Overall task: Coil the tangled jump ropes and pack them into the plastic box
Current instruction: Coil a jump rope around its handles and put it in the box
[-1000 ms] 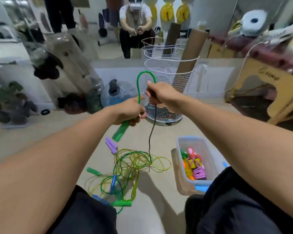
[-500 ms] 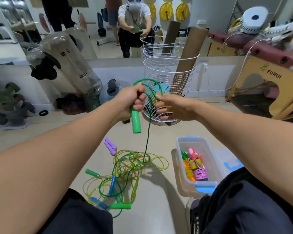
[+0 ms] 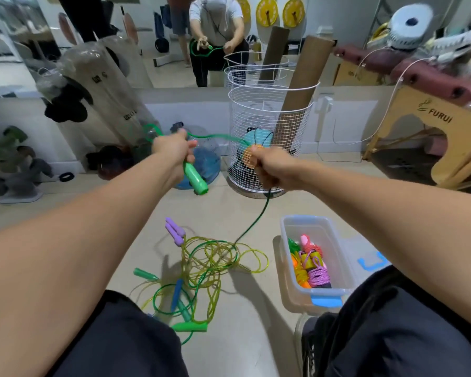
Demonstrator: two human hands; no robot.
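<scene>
Nearest me on the floor (image 3: pixel 250 336), between my knees, lies the tangle of jump ropes (image 3: pixel 201 270): yellow and green cords looped over one another, with green, blue and purple handles among them. Just to its right stands the plastic box (image 3: pixel 346 268), lidless, holding coiled ropes in pink, orange and green. A green cord (image 3: pixel 252 223) rises from the tangle to my right hand (image 3: pixel 269 170), which is clenched around it. The cord then runs leftward, blurred, to my left hand (image 3: pixel 174 148), which grasps a green handle (image 3: pixel 195 178) with its butt end pointing down. The two hands are held apart. Beyond them a white wire basket (image 3: pixel 269 126) stands against the far wall with a cardboard tube (image 3: pixel 302 85) leaning in it.
</scene>
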